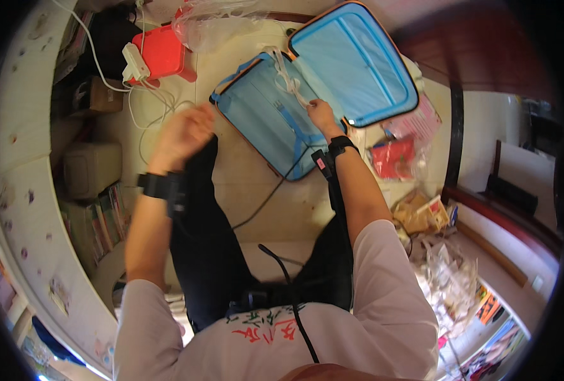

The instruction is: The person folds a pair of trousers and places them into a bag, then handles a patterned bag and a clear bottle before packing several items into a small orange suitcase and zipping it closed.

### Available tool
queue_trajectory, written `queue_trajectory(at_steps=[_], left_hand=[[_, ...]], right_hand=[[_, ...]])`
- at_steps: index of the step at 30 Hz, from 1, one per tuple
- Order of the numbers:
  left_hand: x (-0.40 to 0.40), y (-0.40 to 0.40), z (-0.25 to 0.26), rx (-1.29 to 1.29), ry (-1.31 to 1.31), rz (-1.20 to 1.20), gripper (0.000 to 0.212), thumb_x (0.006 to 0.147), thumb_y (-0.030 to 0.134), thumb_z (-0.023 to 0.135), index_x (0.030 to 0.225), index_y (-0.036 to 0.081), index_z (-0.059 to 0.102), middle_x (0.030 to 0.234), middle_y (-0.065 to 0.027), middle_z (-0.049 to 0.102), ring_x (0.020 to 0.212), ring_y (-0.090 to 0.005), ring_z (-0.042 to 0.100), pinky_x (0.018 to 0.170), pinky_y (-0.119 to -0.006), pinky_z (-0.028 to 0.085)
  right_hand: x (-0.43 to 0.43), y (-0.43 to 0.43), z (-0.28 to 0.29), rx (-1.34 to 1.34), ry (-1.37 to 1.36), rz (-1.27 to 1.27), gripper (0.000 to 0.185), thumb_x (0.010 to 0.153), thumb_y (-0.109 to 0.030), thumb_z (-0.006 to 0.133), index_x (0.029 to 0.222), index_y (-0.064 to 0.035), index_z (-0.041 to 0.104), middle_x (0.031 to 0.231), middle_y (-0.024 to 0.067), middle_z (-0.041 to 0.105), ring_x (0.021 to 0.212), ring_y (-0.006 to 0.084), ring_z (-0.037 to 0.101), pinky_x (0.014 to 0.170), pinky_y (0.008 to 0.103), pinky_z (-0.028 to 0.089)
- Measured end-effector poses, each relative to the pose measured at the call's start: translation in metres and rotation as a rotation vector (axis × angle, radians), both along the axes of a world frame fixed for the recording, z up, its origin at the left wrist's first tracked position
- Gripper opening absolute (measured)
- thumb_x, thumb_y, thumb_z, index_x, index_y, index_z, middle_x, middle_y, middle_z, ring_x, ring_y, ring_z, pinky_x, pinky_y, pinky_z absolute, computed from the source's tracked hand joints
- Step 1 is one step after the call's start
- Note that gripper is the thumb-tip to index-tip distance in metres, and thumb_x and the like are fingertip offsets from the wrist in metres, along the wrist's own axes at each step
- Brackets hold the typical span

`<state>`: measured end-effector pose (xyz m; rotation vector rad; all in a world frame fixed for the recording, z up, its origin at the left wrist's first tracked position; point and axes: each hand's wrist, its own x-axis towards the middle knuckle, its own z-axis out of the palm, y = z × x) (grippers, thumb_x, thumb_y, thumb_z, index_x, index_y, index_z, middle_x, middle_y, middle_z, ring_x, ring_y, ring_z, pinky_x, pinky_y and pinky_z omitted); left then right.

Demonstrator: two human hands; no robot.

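An open suitcase [263,107] with a light-blue lining lies on the floor before me, its lid [353,64] folded back to the upper right. Over the base, my right hand [322,115] grips one end of a pale, crumpled strip [289,83], which looks like thin plastic or cloth. The strip's other end rests across the suitcase's top edge. Inside the base lies a blue luggage strap [289,119] with a buckle. My left hand [184,135] is raised left of the suitcase, motion-blurred; its fingers look loosely curled, and nothing can be made out in it.
A red plastic stool [162,50] carries a white power strip [136,64] with trailing cables. Shelves with books [105,219] line the left. Red and pink plastic packages [392,158] lie right of the suitcase, with crumpled plastic bags [446,281] nearer me. A black cable [267,200] crosses between my legs.
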<state>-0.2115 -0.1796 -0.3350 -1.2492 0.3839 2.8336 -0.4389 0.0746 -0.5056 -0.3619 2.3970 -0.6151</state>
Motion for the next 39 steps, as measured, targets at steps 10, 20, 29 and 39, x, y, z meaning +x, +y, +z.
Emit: queue_trajectory(at_steps=[10, 20, 29, 39], left_hand=[[-0.046, 0.09, -0.086, -0.022, -0.081, -0.406, 0.017, 0.083, 0.009, 0.047, 0.098, 0.002, 0.051, 0.082, -0.0057, 0.057, 0.074, -0.0129, 0.054, 0.067, -0.023, 0.042], [-0.046, 0.06, -0.086, -0.133, -0.134, -0.293, 0.015, 0.081, 0.007, 0.044, 0.094, 0.003, 0.052, 0.081, -0.0023, 0.054, 0.074, -0.0106, 0.053, 0.065, -0.022, 0.041], [-0.047, 0.065, -0.08, -0.227, -0.049, -0.359, 0.017, 0.08, 0.01, 0.045, 0.094, 0.003, 0.053, 0.082, -0.003, 0.056, 0.075, -0.0103, 0.055, 0.064, -0.021, 0.042], [-0.031, 0.051, -0.068, -0.218, -0.016, -0.295, 0.02, 0.078, 0.007, 0.042, 0.092, 0.0, 0.053, 0.08, -0.0048, 0.056, 0.072, -0.0107, 0.054, 0.064, -0.022, 0.043]], right_hand=[[-0.1, -0.16, -0.188, -0.699, -0.243, -0.59, 0.088, 0.066, -0.005, 0.068, 0.127, 0.0038, 0.005, 0.106, 0.0167, 0.048, 0.079, 0.0214, 0.054, 0.057, 0.0296, 0.051], [-0.034, -0.136, -0.174, -0.367, 0.451, 0.025, 0.031, 0.086, -0.016, 0.042, 0.111, 0.0, 0.05, 0.098, 0.0241, 0.057, 0.089, 0.0392, 0.055, 0.076, 0.0422, 0.043], [-0.099, -0.179, -0.123, -0.488, 0.069, 0.112, 0.023, 0.088, -0.019, 0.047, 0.076, -0.0036, 0.059, 0.05, -0.0019, 0.048, 0.039, 0.0073, 0.042, 0.037, 0.0219, 0.032], [-0.095, -0.267, 0.021, -1.246, -0.322, -0.061, 0.019, 0.088, -0.015, 0.046, 0.09, 0.0, 0.057, 0.073, 0.0048, 0.058, 0.064, 0.0133, 0.052, 0.055, 0.0248, 0.04]])
